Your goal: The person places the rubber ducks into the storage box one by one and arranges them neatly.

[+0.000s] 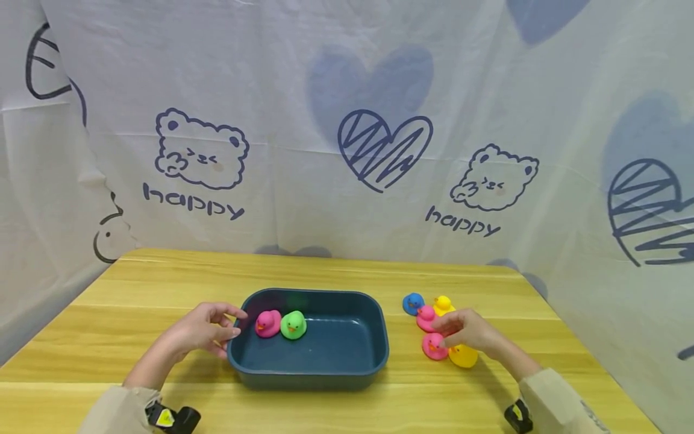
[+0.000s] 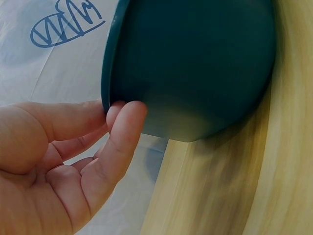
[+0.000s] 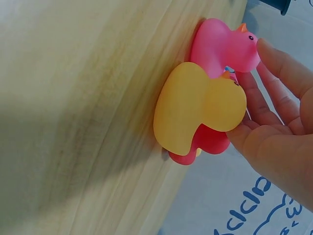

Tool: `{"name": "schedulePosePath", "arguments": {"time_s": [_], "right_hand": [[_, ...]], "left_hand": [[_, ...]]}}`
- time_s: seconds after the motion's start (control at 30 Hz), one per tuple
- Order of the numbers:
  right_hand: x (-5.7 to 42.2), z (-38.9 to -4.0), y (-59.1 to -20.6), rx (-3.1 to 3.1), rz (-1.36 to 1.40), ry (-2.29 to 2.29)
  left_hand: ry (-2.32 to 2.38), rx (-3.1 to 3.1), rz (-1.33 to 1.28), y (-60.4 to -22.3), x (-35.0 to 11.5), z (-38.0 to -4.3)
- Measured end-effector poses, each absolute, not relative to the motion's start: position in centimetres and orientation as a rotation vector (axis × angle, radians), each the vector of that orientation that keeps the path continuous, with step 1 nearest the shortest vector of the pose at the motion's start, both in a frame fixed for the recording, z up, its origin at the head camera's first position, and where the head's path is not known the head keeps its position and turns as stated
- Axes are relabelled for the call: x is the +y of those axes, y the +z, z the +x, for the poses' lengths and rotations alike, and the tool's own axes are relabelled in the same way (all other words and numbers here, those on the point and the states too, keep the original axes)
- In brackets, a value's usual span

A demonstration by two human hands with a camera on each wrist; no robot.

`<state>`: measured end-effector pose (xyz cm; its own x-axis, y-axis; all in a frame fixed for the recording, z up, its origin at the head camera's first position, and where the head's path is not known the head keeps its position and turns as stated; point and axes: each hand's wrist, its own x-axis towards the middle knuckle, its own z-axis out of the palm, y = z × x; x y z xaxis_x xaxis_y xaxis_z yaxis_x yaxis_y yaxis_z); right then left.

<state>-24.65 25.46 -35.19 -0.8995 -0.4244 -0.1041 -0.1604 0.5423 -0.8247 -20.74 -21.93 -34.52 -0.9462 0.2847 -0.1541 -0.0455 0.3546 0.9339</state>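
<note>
Left hand (image 1: 208,328) is pinching tray (image 1: 309,381) rim, right hand (image 1: 468,331) is hovering by pink duck (image 1: 432,349), fingers standing apart, right wrist view is showing red duck (image 3: 215,142), head view is hiding it

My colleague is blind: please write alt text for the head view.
A person's right hand is at a cluster of two pink toy ducks, two yellow ducks and a blue duck on a wooden table; the left hand holds the left end of a dark tray containing another pink duck and a green duck.
</note>
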Motion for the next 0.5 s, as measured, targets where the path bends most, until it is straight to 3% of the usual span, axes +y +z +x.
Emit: {"name": "schedulePosePath", "arguments": {"time_s": [0.5], "right_hand": [[25.23, -24.81, -35.63, 2.486, -0.533, -1.232]], "left_hand": [[1.607, 2.347, 0.187, -34.5, -21.91, -20.79]]}}
